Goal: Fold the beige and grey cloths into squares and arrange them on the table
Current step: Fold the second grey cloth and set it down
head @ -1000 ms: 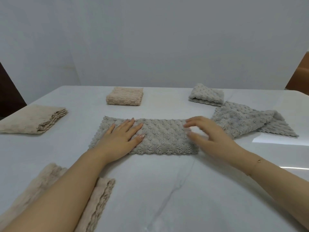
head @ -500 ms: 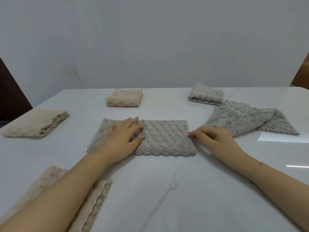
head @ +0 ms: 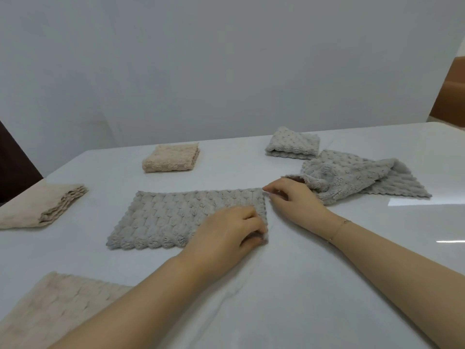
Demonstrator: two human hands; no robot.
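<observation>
- The grey cloth (head: 186, 217) lies mid-table, folded to a strip, long axis left to right.
- My left hand (head: 226, 235) pinches its near right corner.
- My right hand (head: 294, 200) pinches its far right corner.

One head-worn camera is looking forward and down across the white table (head: 327, 285), tilting a little so the far edge is sloping up to the right. It is sitting close above the forearms, which are reaching in from the bottom edge, and is facing the plain grey wall (head: 226, 71) beyond. No second view is sharing the scene.
</observation>
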